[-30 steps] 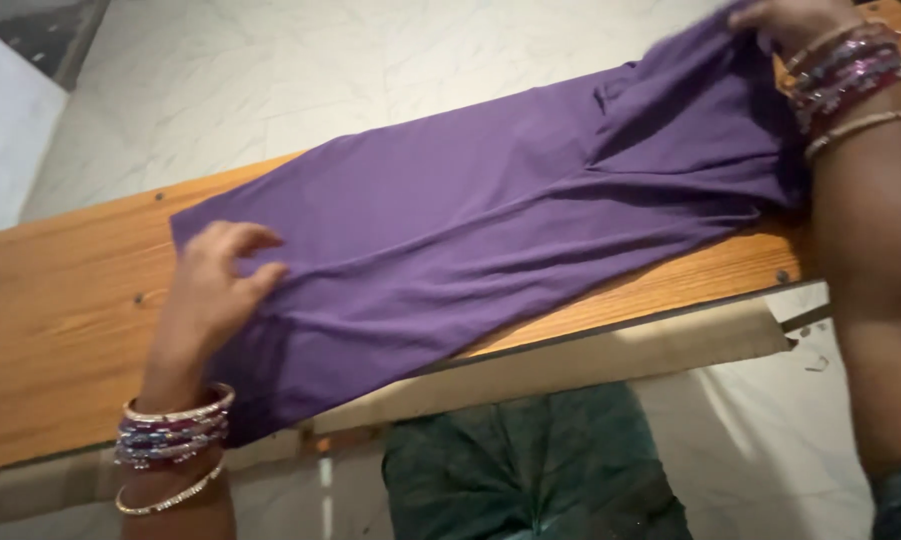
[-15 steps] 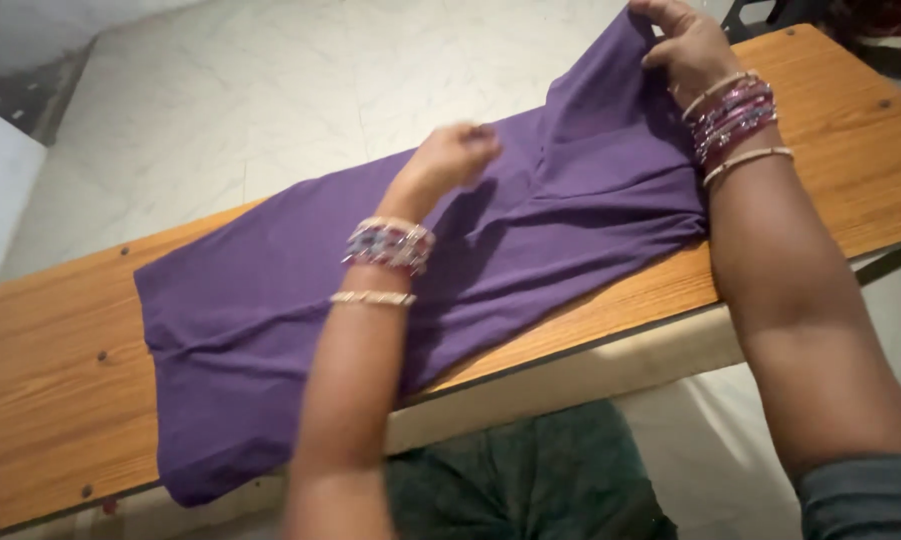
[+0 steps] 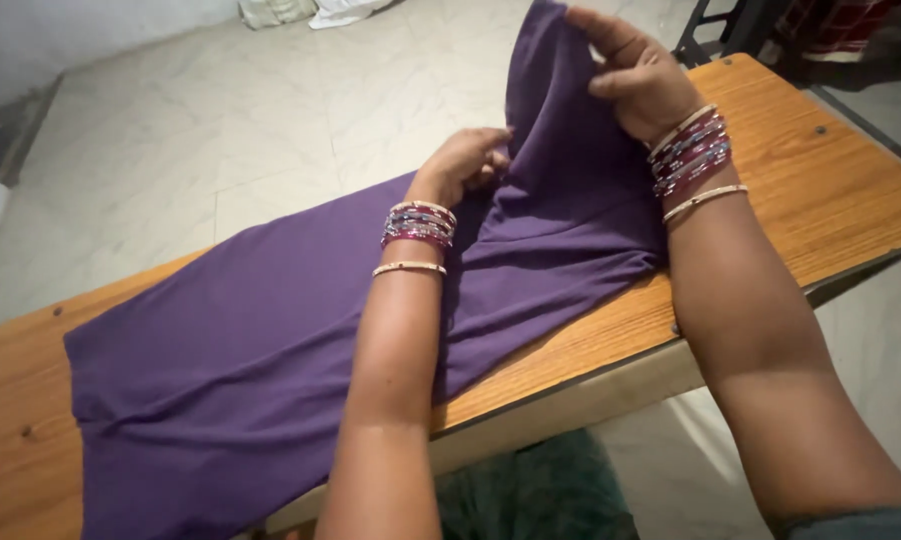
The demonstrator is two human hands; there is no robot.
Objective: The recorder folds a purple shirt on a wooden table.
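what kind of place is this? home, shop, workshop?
Probably a home room or small tailoring space; I can't tell which. A plain wooden table stands on a pale tiled floor, both hands work a purple garment, and bundled cloth lies by the far wall.

Purple cloth (image 3: 270, 330) (plain) — orange-brown wooden table (image 3: 820, 190) — maroon bangles (image 3: 692, 150).

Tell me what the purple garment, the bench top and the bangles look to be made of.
Purple garment: soft matte knit or woven fabric, judging by its limp folds and drape.
Bench top: orange-brown wood or wood laminate, semi-gloss, with visible grain and screw heads.
Bangles: glossy, likely glass or plastic; the pale thin ones may be metal.
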